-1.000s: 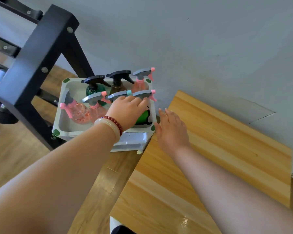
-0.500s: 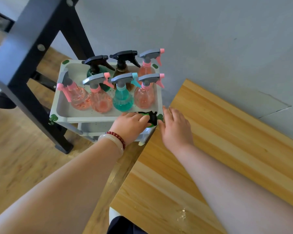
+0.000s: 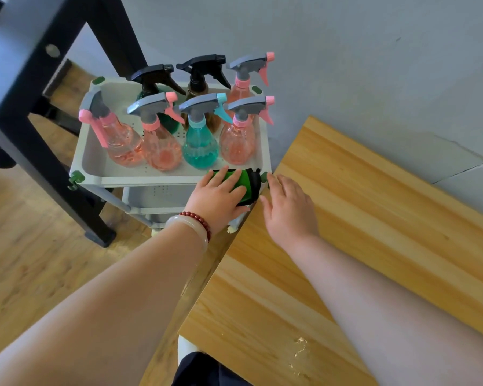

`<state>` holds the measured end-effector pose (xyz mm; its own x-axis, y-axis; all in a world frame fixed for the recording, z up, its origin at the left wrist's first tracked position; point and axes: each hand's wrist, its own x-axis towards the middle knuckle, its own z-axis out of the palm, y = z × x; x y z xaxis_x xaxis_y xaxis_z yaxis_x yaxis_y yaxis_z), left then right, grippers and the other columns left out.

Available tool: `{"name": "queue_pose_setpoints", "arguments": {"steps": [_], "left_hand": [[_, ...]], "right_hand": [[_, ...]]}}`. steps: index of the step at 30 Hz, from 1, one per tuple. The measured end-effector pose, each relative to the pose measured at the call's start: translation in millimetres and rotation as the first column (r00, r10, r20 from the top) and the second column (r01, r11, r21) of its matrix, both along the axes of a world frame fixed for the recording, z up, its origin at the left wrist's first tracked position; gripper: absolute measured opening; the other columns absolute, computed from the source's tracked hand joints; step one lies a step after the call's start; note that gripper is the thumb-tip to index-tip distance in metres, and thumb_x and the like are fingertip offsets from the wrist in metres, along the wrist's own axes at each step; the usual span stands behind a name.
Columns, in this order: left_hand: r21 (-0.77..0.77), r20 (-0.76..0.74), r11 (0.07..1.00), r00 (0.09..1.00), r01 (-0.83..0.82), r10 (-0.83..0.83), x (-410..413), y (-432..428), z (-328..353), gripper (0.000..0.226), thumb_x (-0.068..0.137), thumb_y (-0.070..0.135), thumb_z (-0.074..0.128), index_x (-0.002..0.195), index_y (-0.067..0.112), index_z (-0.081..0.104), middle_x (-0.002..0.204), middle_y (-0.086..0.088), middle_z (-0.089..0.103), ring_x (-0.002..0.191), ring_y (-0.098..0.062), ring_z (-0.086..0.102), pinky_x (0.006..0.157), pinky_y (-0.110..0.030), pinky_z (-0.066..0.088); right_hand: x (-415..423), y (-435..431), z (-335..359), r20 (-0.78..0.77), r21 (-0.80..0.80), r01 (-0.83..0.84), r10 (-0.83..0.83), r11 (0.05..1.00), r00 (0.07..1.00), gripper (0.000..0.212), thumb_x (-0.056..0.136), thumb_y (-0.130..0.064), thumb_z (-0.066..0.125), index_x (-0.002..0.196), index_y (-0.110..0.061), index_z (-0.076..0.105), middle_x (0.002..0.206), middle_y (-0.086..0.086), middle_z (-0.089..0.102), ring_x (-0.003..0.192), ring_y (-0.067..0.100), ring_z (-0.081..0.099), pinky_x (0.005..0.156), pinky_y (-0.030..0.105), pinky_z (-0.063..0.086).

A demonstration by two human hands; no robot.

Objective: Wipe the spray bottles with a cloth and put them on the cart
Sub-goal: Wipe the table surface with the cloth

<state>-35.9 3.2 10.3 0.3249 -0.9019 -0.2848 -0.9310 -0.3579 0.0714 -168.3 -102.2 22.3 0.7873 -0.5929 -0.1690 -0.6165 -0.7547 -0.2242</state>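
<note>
The black frame [image 3: 39,112] at left runs out of view at the top and side. The tabletop [image 3: 374,246] is cut off at right and below; a pale rough patch [image 3: 299,355] sits near its lower edge (what it is cannot be told). The cart [image 3: 92,162] stands at the tabletop's corner, its lower shelf [image 3: 156,193] only partly seen under the top tray.

Seven bottles stand upright in that tray: four pink bottles [image 3: 162,151], a teal bottle [image 3: 200,147], and behind them two black-headed bottles [image 3: 198,79] whose bodies are mostly hidden.

The green bottle [image 3: 244,185] lies on its side at the tray's front right corner, much of it covered by the left hand [image 3: 218,196]. That hand grasps it, fingers curled over the top, thumb on the near side. Whether the bottle rests on the rim is unclear.

The right hand [image 3: 287,204] lies flat on the tabletop's corner, fingers straight, holding nothing, fingertips just beside the bottle's black end. Two bracelets [image 3: 195,222] ring the left wrist.
</note>
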Motion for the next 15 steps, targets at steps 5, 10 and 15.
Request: {"name": "queue_pose_setpoints", "arguments": {"steps": [5,10,15], "left_hand": [[-0.002,-0.037,0.999,0.998,-0.049,0.049,3.7,-2.1,-5.8,0.067,0.104,0.051,0.028,0.159,0.018,0.006,0.167,-0.004,0.008,0.154,-0.028,0.003,0.123,-0.043,0.001],[-0.021,0.008,0.997,0.997,-0.072,0.072,6.9,-9.3,-13.8,0.063,0.107,0.044,0.029,0.159,0.017,0.005,0.167,-0.005,0.007,0.154,-0.024,0.005,0.123,-0.04,0.0],[-0.045,0.025,0.995,0.995,-0.092,0.093,7.4,-12.0,-16.6,0.057,0.107,0.041,0.026,0.158,0.018,0.011,0.165,-0.004,0.016,0.153,-0.025,0.012,0.123,-0.042,0.001]], "right_hand": [[-7.3,0.9,-7.5,0.015,0.006,0.022,-0.022,1.0,1.0,0.051,0.103,-0.029,0.044,0.149,-0.009,0.039,0.151,0.014,0.042,0.141,0.032,0.037,0.112,0.046,0.032],[-10.3,1.1,-16.0,0.036,-0.003,0.03,-0.03,1.0,0.999,0.049,0.102,-0.028,0.048,0.146,-0.008,0.043,0.147,0.015,0.046,0.137,0.033,0.042,0.109,0.048,0.036],[-5.6,1.7,-17.4,0.067,-0.012,0.045,-0.044,0.999,0.997,0.049,0.101,-0.027,0.05,0.145,-0.008,0.044,0.145,0.017,0.048,0.136,0.034,0.043,0.107,0.048,0.037]]}}
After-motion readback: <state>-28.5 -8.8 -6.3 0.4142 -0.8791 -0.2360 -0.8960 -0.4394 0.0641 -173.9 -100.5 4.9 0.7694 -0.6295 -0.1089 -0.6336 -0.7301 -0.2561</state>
